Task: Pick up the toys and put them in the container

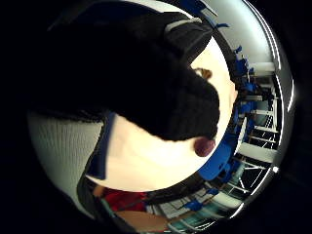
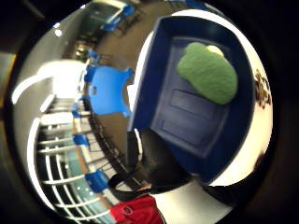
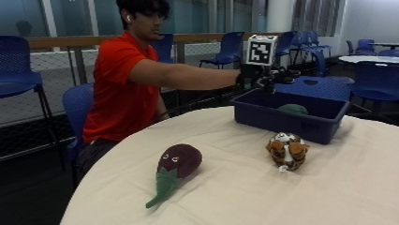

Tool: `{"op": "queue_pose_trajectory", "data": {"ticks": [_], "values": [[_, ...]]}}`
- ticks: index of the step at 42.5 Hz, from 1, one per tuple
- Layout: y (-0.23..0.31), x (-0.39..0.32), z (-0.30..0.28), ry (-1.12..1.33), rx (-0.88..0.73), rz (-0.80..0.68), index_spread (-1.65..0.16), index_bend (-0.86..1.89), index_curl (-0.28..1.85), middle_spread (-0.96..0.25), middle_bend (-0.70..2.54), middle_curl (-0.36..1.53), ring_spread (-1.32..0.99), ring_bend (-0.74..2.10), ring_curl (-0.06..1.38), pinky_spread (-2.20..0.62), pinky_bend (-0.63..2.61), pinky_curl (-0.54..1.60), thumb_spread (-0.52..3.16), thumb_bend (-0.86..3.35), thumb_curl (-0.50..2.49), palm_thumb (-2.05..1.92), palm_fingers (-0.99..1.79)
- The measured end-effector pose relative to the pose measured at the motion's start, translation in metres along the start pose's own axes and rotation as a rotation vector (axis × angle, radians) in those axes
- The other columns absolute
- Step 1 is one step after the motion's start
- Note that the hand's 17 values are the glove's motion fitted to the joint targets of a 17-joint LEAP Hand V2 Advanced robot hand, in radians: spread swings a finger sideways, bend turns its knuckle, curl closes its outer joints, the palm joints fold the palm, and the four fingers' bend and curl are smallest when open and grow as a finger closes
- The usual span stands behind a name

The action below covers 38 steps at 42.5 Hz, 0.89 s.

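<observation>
Toys lie across the table (image 3: pixel 249 197): an eggplant plush (image 3: pixel 174 166) at the left, a tiger plush (image 3: pixel 287 150) to its right, well apart. Behind, the gloved right hand (image 3: pixel 265 77) hovers over the blue container (image 3: pixel 284 123), which holds a green toy (image 3: pixel 293 109); whether its fingers are apart I cannot tell.

This looks like a cafeteria or a common room of a public building. Many identical blue chairs (image 3: pixel 227 47) stand around round tables (image 3: pixel 368 58) at the far right. A railing with wire mesh (image 3: pixel 62 65) runs behind the person, and large glass walls (image 3: pixel 69 16) close the far side.
</observation>
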<state>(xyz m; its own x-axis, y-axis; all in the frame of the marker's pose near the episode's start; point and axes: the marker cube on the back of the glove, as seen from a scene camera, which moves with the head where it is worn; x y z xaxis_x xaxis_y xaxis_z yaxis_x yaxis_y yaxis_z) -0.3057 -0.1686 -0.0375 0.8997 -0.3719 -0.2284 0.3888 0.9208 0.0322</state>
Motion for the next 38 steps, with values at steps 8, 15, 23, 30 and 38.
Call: {"op": "queue_pose_trajectory", "data": {"ticks": [8,15,23,30,38], "values": [[0.039,0.059,0.016,-0.176,0.011,0.121,-0.30,0.12,0.27,-0.03,0.07,0.20,0.04,0.13,0.16,0.10,1.34,0.43,1.09,-0.07,0.40,-0.07,-0.36],[0.079,0.139,0.045,-0.213,-0.015,0.271,-0.30,0.13,0.27,-0.03,0.08,0.19,0.06,0.13,0.15,0.13,1.32,0.41,1.07,-0.08,0.35,-0.09,-0.34],[0.131,0.224,0.088,-0.161,-0.079,0.426,-0.31,0.13,0.26,-0.03,0.08,0.17,0.06,0.12,0.14,0.15,1.32,0.39,1.04,-0.08,0.30,-0.10,-0.32],[0.166,0.278,0.111,-0.143,-0.114,0.542,-0.32,0.14,0.26,-0.03,0.08,0.16,0.06,0.12,0.13,0.16,1.34,0.39,1.02,-0.08,0.28,-0.09,-0.31],[0.194,0.315,0.131,-0.138,-0.143,0.621,-0.32,0.14,0.25,-0.03,0.08,0.15,0.07,0.13,0.12,0.16,1.39,0.39,0.99,-0.09,0.25,-0.12,-0.28]]}}
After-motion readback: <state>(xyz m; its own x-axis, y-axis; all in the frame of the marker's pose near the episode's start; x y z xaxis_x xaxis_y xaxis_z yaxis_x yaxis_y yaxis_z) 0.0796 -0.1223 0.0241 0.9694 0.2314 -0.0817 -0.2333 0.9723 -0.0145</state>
